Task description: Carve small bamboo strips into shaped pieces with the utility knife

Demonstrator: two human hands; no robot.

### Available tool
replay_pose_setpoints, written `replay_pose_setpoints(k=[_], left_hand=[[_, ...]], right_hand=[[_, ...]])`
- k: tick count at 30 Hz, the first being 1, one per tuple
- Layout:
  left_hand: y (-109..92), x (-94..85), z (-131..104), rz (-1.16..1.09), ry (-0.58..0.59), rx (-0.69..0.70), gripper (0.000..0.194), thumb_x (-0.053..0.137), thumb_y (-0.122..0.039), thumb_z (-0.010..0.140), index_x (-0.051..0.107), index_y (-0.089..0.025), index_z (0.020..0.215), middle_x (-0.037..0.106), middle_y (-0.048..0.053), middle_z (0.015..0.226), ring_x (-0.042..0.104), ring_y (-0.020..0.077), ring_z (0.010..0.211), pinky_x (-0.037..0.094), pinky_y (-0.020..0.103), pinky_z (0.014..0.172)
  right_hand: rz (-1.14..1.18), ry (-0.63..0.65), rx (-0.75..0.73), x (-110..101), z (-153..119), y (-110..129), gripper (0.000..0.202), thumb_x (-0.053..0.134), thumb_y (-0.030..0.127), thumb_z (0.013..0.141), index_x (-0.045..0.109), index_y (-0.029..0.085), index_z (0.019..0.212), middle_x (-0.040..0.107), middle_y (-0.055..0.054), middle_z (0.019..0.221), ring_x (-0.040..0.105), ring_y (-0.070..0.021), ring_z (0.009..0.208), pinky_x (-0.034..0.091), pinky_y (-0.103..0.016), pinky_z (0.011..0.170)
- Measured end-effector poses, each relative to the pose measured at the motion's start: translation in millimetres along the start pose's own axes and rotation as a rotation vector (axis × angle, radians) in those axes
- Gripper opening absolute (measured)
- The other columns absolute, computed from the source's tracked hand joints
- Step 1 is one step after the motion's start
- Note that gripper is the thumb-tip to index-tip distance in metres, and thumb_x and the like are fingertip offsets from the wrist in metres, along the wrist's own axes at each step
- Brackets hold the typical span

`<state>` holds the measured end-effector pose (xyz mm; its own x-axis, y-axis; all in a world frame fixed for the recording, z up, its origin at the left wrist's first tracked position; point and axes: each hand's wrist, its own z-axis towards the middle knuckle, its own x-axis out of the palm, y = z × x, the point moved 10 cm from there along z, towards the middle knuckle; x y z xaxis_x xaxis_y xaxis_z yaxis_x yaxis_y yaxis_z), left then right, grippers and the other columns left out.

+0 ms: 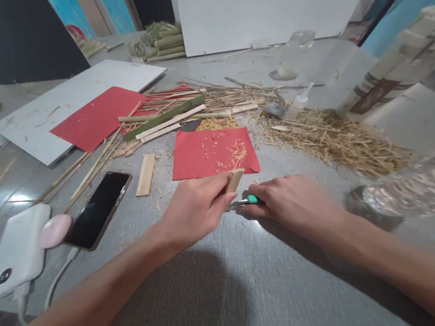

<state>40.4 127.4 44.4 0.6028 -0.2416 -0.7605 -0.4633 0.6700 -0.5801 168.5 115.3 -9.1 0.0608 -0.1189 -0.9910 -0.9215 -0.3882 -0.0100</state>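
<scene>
My left hand (196,206) is closed on a short flat bamboo strip (236,180), tilted upward between thumb and fingers. Close to it on the right, my right hand (299,201) grips a utility knife (253,199) with a teal and black handle, its metal end pointing left toward the strip. Whether blade and strip touch is not clear. Just beyond both hands lies a red sheet of paper (193,155) with curled shavings on it. A similar flat bamboo piece (146,174) rests on the table left of that sheet.
A phone (100,209), a white power bank (19,251) and its cable lie at left. Long sticks (174,121) are heaped behind the red sheet. Dry straw (339,142), a clear plastic bottle (410,189) and a tall container (397,66) occupy the right. A white board (115,72) lies at back left.
</scene>
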Motion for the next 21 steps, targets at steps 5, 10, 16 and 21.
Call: replay_pose_setpoints(k=[5, 10, 16, 21], left_hand=[[-5.1, 3.4, -4.5, 0.048, -0.059, 0.053, 0.023, 0.059, -0.022, 0.106, 0.055, -0.019, 0.083, 0.059, -0.002, 0.07, 0.048, 0.012, 0.059, 0.032, 0.028, 0.057], [6.8, -11.9, -6.4, 0.023, -0.176, -0.054, 0.027, 0.064, -0.029, 0.104, 0.063, -0.018, 0.08, 0.067, 0.001, 0.07, 0.058, 0.0139, 0.061, 0.038, 0.028, 0.057], [24.8, -27.9, -5.2, -0.159, -0.245, -0.219, 0.023, 0.069, -0.031, 0.098, 0.065, -0.019, 0.08, 0.072, 0.002, 0.071, 0.068, 0.0162, 0.065, 0.047, 0.027, 0.057], [52.6, -10.3, -7.0, -0.541, -0.221, -0.444, 0.018, 0.074, -0.033, 0.094, 0.069, -0.017, 0.087, 0.077, 0.003, 0.076, 0.075, 0.0172, 0.065, 0.059, 0.026, 0.06]], right_hand=[[-0.015, 0.034, 0.053, 2.7, -8.6, -0.4, 0.052, 0.053, 0.069, 0.106, 0.072, 0.023, 0.09, 0.075, -0.006, 0.073, 0.063, -0.0218, 0.056, 0.013, -0.034, 0.054], [-0.049, 0.007, 0.016, 1.5, -13.0, 6.9, 0.049, 0.053, 0.066, 0.107, 0.071, 0.024, 0.092, 0.075, -0.005, 0.074, 0.066, -0.0224, 0.055, 0.011, -0.035, 0.052], [-0.017, -0.165, -0.027, -5.7, -18.7, 2.1, 0.053, 0.052, 0.07, 0.105, 0.067, 0.024, 0.084, 0.072, -0.001, 0.069, 0.061, -0.0193, 0.049, 0.012, -0.033, 0.052], [0.04, -0.521, -0.091, -32.8, -32.9, -2.3, 0.059, 0.037, 0.065, 0.113, 0.061, 0.021, 0.08, 0.066, 0.0, 0.067, 0.059, -0.0158, 0.053, 0.022, -0.031, 0.052]])
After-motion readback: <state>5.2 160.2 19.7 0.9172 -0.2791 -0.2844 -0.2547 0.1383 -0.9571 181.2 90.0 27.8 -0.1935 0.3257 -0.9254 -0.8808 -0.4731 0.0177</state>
